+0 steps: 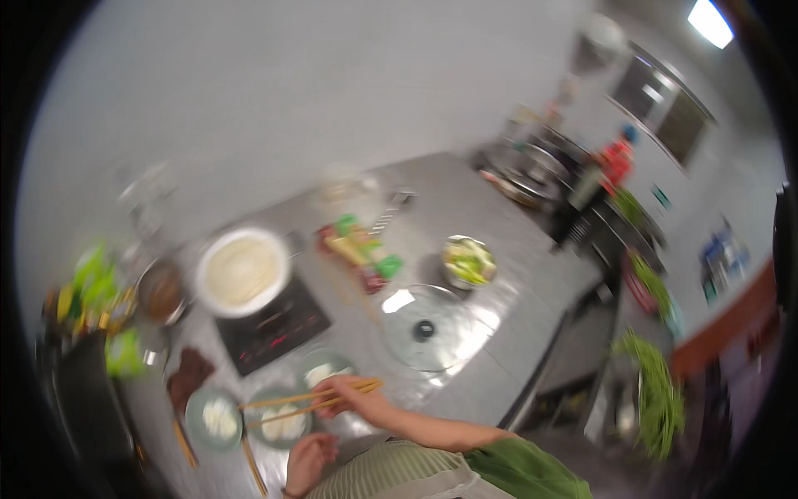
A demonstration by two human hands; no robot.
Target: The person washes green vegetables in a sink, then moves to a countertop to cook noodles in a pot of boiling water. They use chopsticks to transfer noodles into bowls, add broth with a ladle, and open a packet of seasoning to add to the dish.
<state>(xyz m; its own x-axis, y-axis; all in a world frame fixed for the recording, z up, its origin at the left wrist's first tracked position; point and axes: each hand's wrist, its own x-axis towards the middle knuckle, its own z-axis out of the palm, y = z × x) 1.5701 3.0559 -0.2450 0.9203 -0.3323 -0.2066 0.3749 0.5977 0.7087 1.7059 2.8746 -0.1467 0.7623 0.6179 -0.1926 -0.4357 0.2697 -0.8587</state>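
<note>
My right hand (pixel 343 397) grips a pair of wooden chopsticks (pixel 293 399), whose tips point left over the middle one of three pale green bowls. Whitish food lies in this middle bowl (pixel 255 402), in the left bowl (pixel 194 419) and in the bowl behind (pixel 349 360). My left hand (pixel 310 458) is low beside the middle bowl, fingers loosely curled, holding nothing that I can see. Two more pairs of chopsticks rest near the bowls. Beyond them a white pot (pixel 246 271) of pale liquid stands on a black induction cooktop (pixel 274 330) with red lit marks.
A glass lid (pixel 424 349) lies right of the bowls, near a bowl of leafy vegetables (pixel 469 262) and colourful food packets (pixel 358 249). At left are a metal pot (pixel 161 293) and a brown cloth (pixel 189 377). A person (pixel 614 165) stands by a far counter.
</note>
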